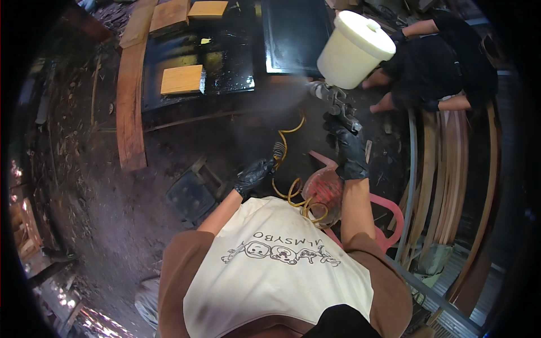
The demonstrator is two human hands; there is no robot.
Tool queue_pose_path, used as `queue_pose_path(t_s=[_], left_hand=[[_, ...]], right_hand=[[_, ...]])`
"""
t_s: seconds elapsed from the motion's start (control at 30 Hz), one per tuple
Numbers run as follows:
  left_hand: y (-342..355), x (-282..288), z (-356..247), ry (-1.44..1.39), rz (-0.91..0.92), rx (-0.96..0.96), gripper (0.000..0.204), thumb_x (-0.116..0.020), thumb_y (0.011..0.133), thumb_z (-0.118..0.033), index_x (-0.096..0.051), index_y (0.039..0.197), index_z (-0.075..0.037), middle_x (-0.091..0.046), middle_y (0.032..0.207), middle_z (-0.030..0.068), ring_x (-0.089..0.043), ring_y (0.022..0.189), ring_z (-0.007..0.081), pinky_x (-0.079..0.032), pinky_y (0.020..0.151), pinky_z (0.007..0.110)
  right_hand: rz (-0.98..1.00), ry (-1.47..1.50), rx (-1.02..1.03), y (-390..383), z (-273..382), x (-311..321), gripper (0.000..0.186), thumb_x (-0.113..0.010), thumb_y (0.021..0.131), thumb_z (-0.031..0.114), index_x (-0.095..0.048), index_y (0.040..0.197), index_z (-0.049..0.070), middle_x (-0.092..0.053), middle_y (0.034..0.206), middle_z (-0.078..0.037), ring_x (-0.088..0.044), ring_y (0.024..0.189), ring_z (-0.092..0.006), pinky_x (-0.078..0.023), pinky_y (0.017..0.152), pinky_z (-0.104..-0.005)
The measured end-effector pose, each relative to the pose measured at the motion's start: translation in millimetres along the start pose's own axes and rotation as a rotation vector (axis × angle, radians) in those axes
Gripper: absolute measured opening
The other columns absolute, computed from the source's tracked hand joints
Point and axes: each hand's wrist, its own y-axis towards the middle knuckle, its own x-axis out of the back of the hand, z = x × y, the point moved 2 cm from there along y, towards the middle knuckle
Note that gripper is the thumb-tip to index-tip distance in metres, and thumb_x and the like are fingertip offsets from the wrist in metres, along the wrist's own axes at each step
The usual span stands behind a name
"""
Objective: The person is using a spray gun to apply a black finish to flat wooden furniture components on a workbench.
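My right hand point(348, 147), in a black glove, is wrapped round the handle of a metal spray gun point(337, 104). A large off-white paint cup point(354, 50) sits tilted on top of the gun. Pale mist fans out leftward from its nozzle, near the close edge of a glossy dark panel point(297, 36). My left hand point(255, 174), also gloved in black, is closed around the coiled yellow air hose point(283, 145) by a grey spring-like sleeve. The hose loops down in front of my shirt.
Wooden blocks point(181, 80) rest on another shiny black panel point(228, 56), beside a long plank point(131, 107). A red plastic chair point(327, 191) and a dark stool point(191, 194) stand close by. Another person point(431, 62) is at the far right, above stacked timber strips point(451, 169).
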Motion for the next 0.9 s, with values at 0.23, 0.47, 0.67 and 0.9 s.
queue_pose_path(t_s=[0.23, 0.47, 0.67, 0.9], left_hand=[[15, -1, 34, 0.113, -0.063, -0.278, 0.049, -0.051, 0.099, -0.046, -0.064, 0.101, 0.001, -0.065, 0.084, 0.0087, -0.059, 0.079, 0.0178, -0.046, 0.078, 0.033], [18, -8, 24, 0.091, -0.056, -0.355, 0.042, -0.053, 0.099, -0.04, -0.063, 0.1, 0.0, -0.064, 0.082, 0.0071, -0.058, 0.077, 0.0173, -0.047, 0.074, 0.033], [31, -13, 17, -0.173, 0.048, -0.129, 0.038, -0.054, 0.099, -0.041, -0.065, 0.098, -0.004, -0.061, 0.079, -0.0009, -0.054, 0.074, 0.0097, -0.046, 0.071, 0.028], [72, -32, -19, -0.241, 0.22, -0.26, 0.031, -0.056, 0.1, -0.035, -0.064, 0.103, -0.005, -0.061, 0.086, -0.0006, -0.055, 0.08, 0.0082, -0.046, 0.071, 0.029]], right_hand=[[0.214, -0.035, 0.133, -7, 1, -41, 0.02, -0.066, 0.09, 0.012, -0.066, 0.109, 0.006, -0.062, 0.09, 0.003, -0.056, 0.084, -0.0074, -0.045, 0.074, -0.0237], [0.028, -0.109, 0.132, -1, 1, -4, 0.018, -0.064, 0.09, 0.008, -0.065, 0.108, 0.006, -0.062, 0.094, 0.004, -0.056, 0.088, -0.0077, -0.046, 0.078, -0.0238], [-0.144, -0.159, 0.054, 16, -2, 74, 0.016, -0.067, 0.09, 0.018, -0.065, 0.103, 0.01, -0.059, 0.082, 0.007, -0.048, 0.066, -0.0033, -0.038, 0.056, -0.0226], [-0.191, -0.217, 0.307, 73, 18, 151, 0.015, -0.067, 0.091, 0.023, -0.067, 0.098, 0.009, -0.06, 0.08, 0.006, -0.049, 0.062, -0.0043, -0.039, 0.053, -0.0231]])
